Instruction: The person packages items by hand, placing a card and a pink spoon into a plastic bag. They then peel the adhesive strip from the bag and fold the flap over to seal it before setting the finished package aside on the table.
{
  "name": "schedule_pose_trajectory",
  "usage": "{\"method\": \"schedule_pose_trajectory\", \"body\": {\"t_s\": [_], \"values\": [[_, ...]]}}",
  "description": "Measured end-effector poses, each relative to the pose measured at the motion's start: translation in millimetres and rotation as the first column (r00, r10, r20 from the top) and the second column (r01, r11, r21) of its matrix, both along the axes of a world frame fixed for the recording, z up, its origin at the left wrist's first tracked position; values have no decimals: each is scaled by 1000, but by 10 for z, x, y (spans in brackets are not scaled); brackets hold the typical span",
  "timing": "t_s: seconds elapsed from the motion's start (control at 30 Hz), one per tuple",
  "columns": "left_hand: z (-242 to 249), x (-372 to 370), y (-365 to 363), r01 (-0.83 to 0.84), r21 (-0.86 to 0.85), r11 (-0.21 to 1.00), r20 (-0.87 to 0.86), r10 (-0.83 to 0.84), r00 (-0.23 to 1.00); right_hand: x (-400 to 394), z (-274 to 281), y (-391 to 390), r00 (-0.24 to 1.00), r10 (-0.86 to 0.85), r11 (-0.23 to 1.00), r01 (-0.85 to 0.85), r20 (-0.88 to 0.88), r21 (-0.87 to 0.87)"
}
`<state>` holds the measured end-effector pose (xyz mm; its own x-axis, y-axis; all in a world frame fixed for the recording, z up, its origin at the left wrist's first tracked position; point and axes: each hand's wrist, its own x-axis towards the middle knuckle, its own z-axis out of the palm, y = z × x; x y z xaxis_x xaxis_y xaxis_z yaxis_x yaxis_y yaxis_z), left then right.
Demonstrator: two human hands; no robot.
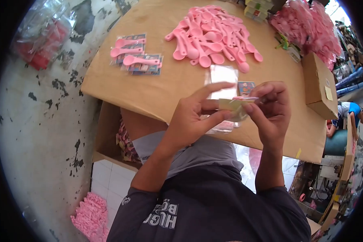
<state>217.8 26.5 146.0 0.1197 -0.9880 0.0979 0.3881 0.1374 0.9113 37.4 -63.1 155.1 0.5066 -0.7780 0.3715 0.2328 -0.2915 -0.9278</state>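
Above the table's near edge, my left hand (191,119) pinches one end of a small packet (230,105) between thumb and fingers. My right hand (273,111) is closed on its other end. The packet has a pale yellowish face and a clear, shiny lower part; a strip of pink shows along its top, too thin to name for certain. Behind the hands lies a stack of clear plastic bags (224,76), with a small printed card (246,87) to its right. Farther back is a heap of pink spoons (213,36).
Packed pink spoons with printed cards (141,61) lie at the table's left. A cardboard box (316,86) stands at the right edge, near bulging bags of pink items (306,28). Another person (349,111) is at far right. Pink packets (90,215) are piled on the floor.
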Motion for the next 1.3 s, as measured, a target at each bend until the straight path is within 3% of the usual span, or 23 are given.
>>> {"method": "schedule_pose_trajectory", "body": {"t_s": [0.07,0.13,0.17,0.2,0.23,0.27,0.33,0.37,0.43,0.53,0.57,0.63,0.67,0.73,0.8,0.83,0.9,0.97,1.03,1.13,1.2,1.27,1.3], "values": [[-73,75,10,60,24,998,80,-61,995,55,1,68,999,-41,998,42,20,-44],[-94,175,-21,-91,-237,967,369,176,913,32,-115,38,995,-35,997,29,-93,-67],[-60,260,4,-201,-346,917,465,353,812,41,-139,19,960,-154,975,109,-235,-196],[4,386,26,-274,-459,845,587,521,620,36,-163,1,890,-288,929,169,-355,-330],[50,534,40,-308,-576,758,652,652,386,3,-189,-30,871,-318,928,206,-374,-309],[103,695,10,-315,-663,679,604,734,311,-19,-194,-69,864,-328,927,216,-381,-306],[197,1005,-21,-319,-673,667,671,732,116,-91,-198,-140,826,-371,887,179,-425,-426],[145,1128,-46,-310,-667,678,676,725,133,-128,-134,-130,782,-347,906,138,-518,-399],[-26,1340,-115,-385,-492,781,861,501,-83,-161,-182,-153,785,-324,891,65,-529,-449],[-241,1441,-144,-360,-462,810,885,451,-121,-156,-267,-158,736,-248,899,-68,-630,-434],[-326,1411,-119,-355,-444,823,894,434,-111,-142,-317,-169,711,-238,892,-109,-662,-438],[-260,1047,-63,-502,-362,785,773,554,309,-127,-371,-138,676,-184,923,-130,-714,-361],[-284,902,-38,-504,-355,787,774,550,313,-117,-416,-145,672,-180,925,-133,-719,-356],[-328,635,5,-474,-147,868,706,428,565,-100,-522,-170,737,-241,915,-45,-632,-402],[-402,422,12,-364,-15,931,634,290,717,-99,-500,-207,758,-281,894,-15,-588,-447],[-398,337,18,-363,-7,932,632,286,721,-105,-477,-211,779,-320,871,17,-540,-491],[-341,218,7,-138,265,954,428,12,904,-124,-393,-188,794,-347,857,51,-499,-513],[-366,171,-40,-47,284,958,338,-54,940,-140,-304,-151,809,-377,837,89,-451,-541],[-372,102,-100,64,264,962,176,-113,978,-166,-234,-104,825,-295,794,-70,-483,-604],[-336,10,-172,108,297,949,75,-136,988,-154,-167,-71,867,-167,822,-141,-469,-552],[-384,22,-189,118,272,955,58,-139,989,-232,-234,-113,880,-212,856,-41,-424,-515],[-388,51,-160,72,248,966,-40,-64,997,-324,-264,-174,703,-444,887,258,-556,-382],[-408,69,-151,63,231,971,-112,-38,993,-337,-321,-222,588,-546,831,287,-597,-477]]}}
